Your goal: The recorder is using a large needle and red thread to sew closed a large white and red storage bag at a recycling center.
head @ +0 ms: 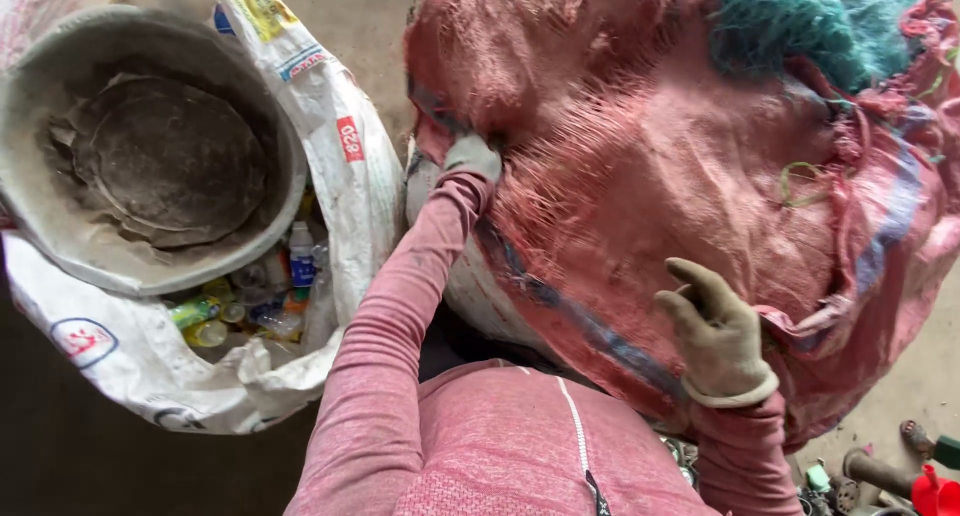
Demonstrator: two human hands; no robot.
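Observation:
A big bulging pink woven sack (pixel 680 166) with blue stripes fills the right of the view, frayed threads across its face. My left hand (pixel 472 158), in a grey work glove, grips the sack's upper left edge. My right hand (pixel 715 336), gloved too, rests flat against the sack's lower right side with fingers spread. Teal netting (pixel 800 21) bulges from the sack's top. My pink sleeves and zip top fill the bottom middle.
At left a dirty grey plastic tub (pixel 150 146) sits atop a white printed sack (pixel 330 126) holding several plastic bottles (pixel 290 276). Metal scraps and a red plastic piece (pixel 935 491) lie at the bottom right on the concrete floor.

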